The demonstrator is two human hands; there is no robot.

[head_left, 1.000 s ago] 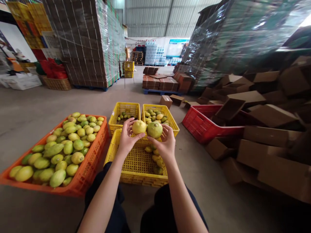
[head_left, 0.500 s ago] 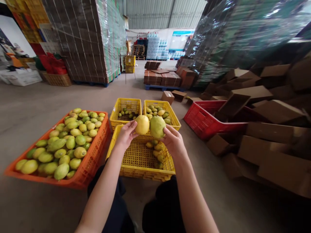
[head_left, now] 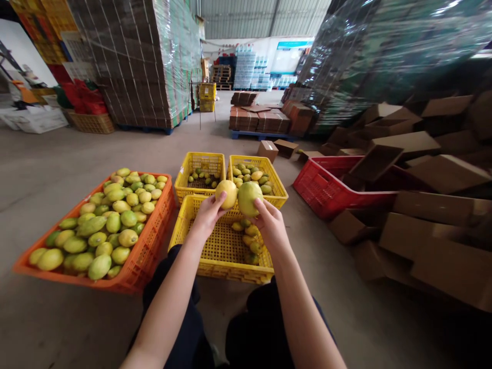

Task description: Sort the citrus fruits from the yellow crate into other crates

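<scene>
Shrink-wrapped stack (head_left: 126,66), standing well beyond the left hand (head_left: 209,214); heap of open cardboard boxes (head_left: 446,256), well to the right of the right hand (head_left: 271,223). Orange plastic crate (head_left: 156,246), left of the left hand, heaped with yellow-green loose lemons (head_left: 96,225). Red plastic crate (head_left: 317,190), right of the right hand. Larger yellow perforated crate (head_left: 234,269), beneath both hands, with a short row of fruit near its right side. Two smaller yellow crates (head_left: 279,201), just beyond the hands, each part-filled. The right hand grips a greenish lemon (head_left: 248,197) between thumb and fingers; the left hand likewise holds a slightly smaller yellow lemon (head_left: 229,192) just beside it.
</scene>
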